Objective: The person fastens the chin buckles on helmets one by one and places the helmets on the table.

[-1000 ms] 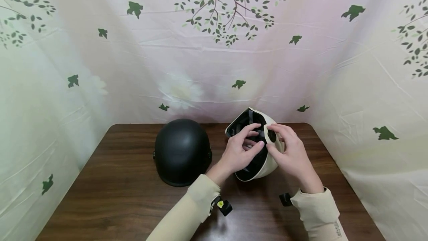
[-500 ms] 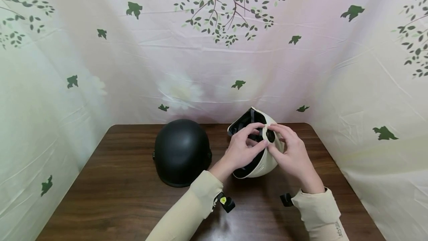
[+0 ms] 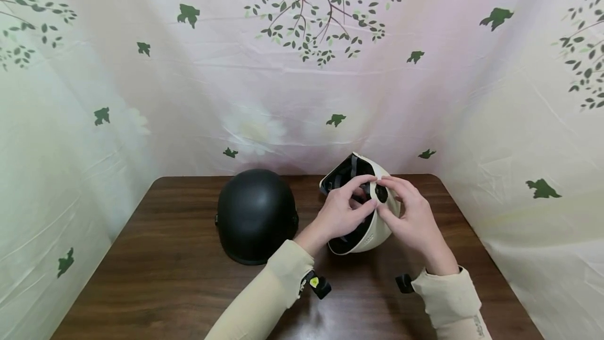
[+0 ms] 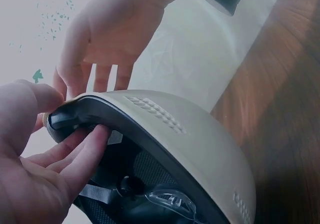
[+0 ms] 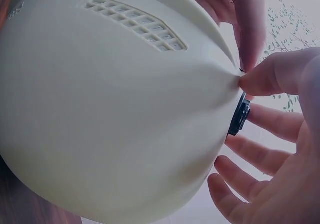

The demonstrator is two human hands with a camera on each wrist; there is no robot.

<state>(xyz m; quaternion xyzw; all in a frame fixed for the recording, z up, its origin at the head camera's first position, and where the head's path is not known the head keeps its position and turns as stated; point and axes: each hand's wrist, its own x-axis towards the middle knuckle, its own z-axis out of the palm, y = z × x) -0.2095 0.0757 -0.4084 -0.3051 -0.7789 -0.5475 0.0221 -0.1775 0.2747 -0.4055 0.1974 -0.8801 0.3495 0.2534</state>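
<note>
A cream helmet [image 3: 375, 236] lies tilted at the table's right rear, its dark opening turned left and its shell right. My left hand [image 3: 337, 215] pinches the rim, fingers inside and thumb at the edge. Across from it, my right hand [image 3: 414, 220] holds the shell's outside, thumb and fingers spread around a black round fitting [image 3: 381, 193]. Inside the opening, the left wrist view shows a grey strap [image 4: 97, 193] and a clear plastic piece [image 4: 172, 200]. Left of both hands, a black helmet [image 3: 257, 214] sits dome up, touched by neither.
Everything rests on a dark brown wooden table [image 3: 155, 277]. A pale curtain [image 3: 283, 93] printed with leaves and birds closes off the back and sides. Black wrist cameras hang under both sleeves, one by the left sleeve [image 3: 288, 269].
My left hand has shifted slightly right, its thumb and fingers closing onto the rim. The cream helmet has turned a little; the right hand and black helmet stay in place.
</note>
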